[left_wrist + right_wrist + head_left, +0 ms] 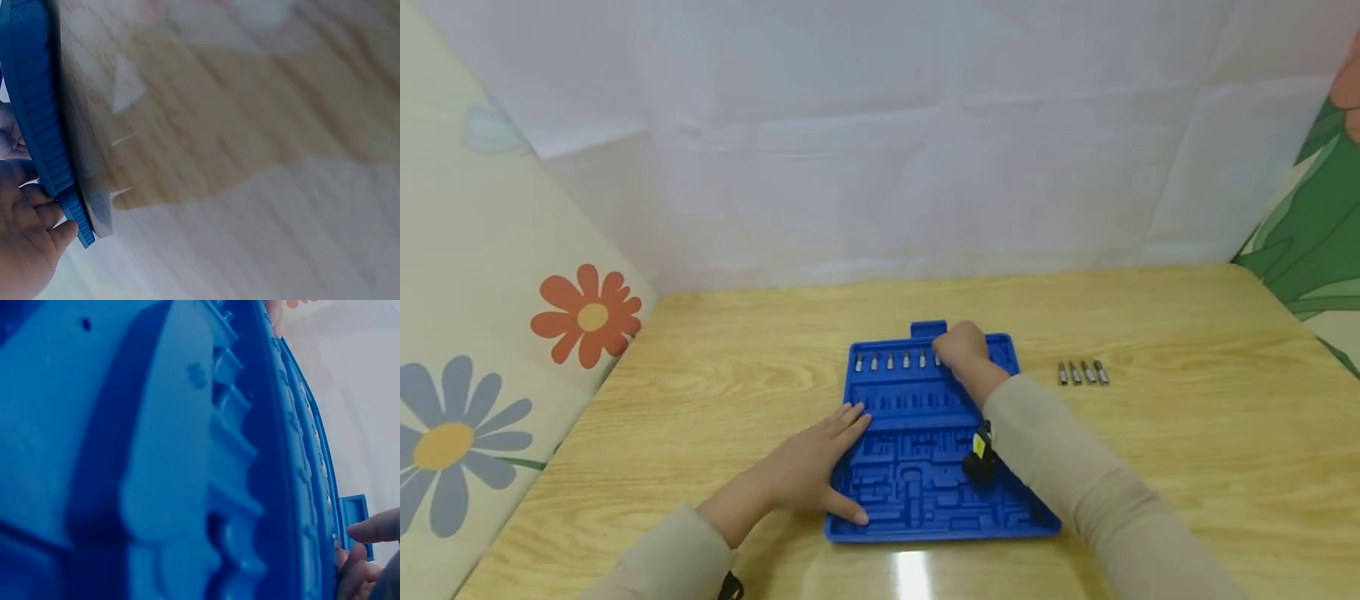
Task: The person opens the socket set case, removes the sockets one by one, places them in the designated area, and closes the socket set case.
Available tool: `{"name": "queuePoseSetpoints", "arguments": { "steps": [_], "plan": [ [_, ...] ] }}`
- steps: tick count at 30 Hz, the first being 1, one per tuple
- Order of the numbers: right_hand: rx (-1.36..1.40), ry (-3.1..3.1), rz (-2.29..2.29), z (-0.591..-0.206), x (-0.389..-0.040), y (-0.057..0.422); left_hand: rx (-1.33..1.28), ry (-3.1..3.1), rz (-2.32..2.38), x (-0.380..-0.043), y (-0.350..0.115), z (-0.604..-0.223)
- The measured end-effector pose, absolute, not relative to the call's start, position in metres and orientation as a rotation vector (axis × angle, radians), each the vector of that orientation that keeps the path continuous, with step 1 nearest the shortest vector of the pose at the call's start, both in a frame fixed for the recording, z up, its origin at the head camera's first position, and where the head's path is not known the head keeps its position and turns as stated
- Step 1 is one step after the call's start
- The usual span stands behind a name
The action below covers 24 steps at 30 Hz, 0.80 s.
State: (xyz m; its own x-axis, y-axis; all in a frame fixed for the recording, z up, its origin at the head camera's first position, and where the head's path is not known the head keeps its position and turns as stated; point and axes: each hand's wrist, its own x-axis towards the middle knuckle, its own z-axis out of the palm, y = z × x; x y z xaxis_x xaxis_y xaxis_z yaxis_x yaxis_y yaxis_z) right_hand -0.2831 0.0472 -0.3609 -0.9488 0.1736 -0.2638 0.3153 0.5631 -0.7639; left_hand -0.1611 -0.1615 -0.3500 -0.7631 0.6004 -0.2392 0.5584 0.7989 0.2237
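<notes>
A blue plastic case [917, 421] lies opened flat on the table, its molded recesses facing up. Several small metal screwdriver bits [891, 362] stand in a row along its far section. My left hand [812, 458] rests on the case's left edge, fingers extended over the rim and thumb near the front corner. At the far right end of the bit row, my right hand [964, 350] has its fingers curled down and pinches a bit [336, 540] at the slots. Its fingertips are mostly hidden from the head view.
To the right of the case, several loose bits [1082, 372] lie side by side on the wooden table [1195, 433]. A blue latch tab [928, 328] sticks out from the case's far edge. White cloth [925, 167] hangs behind the table.
</notes>
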Motion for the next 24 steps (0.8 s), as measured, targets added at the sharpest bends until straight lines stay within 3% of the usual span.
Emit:
{"name": "queuePoseSetpoints", "arguments": {
  "steps": [24],
  "plan": [
    [0.417, 2.538, -1.374, -0.362, -0.284, 0.0513, 0.886, 2.702, 0.223, -0.1609, -0.1612, -0.3529]
  ]
}}
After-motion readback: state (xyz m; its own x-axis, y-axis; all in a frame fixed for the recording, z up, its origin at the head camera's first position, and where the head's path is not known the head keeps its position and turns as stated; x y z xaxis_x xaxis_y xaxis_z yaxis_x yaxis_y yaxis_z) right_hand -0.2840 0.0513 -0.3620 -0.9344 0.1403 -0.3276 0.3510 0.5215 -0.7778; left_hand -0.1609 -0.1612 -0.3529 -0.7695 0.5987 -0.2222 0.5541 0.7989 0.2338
